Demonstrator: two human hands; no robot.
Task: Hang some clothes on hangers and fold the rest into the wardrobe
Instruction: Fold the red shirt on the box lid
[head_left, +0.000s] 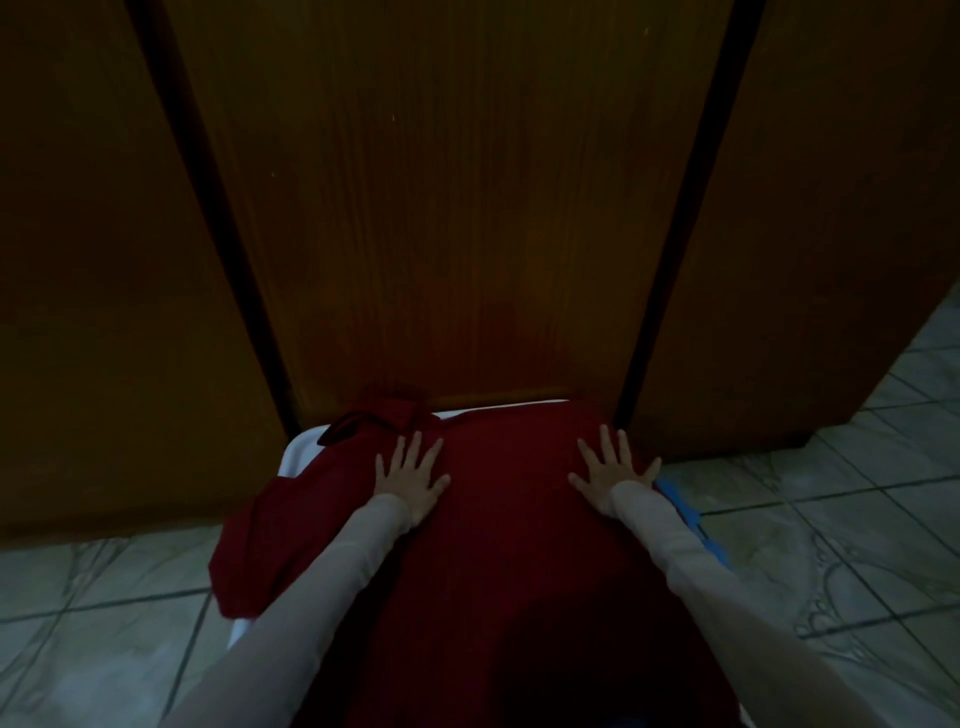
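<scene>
**Both palms flat on the red garment**

Pale long sleeves (322, 587) come in from 7 and 5 o'clock at the bottom of the dim view, and between them the red garment (509, 545) spreads from the near edge away toward 12 o'clock. It lies over a white surface (296, 452) whose rim shows only at the garment's far and left edges; what that surface is cannot be told. One flap of the cloth hangs off at 9 o'clock over the tiled floor (831, 545). A scrap of blue (696, 525) peeks out beside the right sleeve at 3 o'clock.

Farther out, the left hand (413, 475) presses on the cloth, its grip open with fingers straight and spread. The right hand (613, 475) does the same, palm down and holding nothing, near the garment's right edge. Just beyond the left fingers, at 11 o'clock, the fabric bunches into a crumpled fold (384, 410).

Farthest, at 12 o'clock, the closed wooden wardrobe doors (441, 208) rise directly behind the garment's far edge.
</scene>
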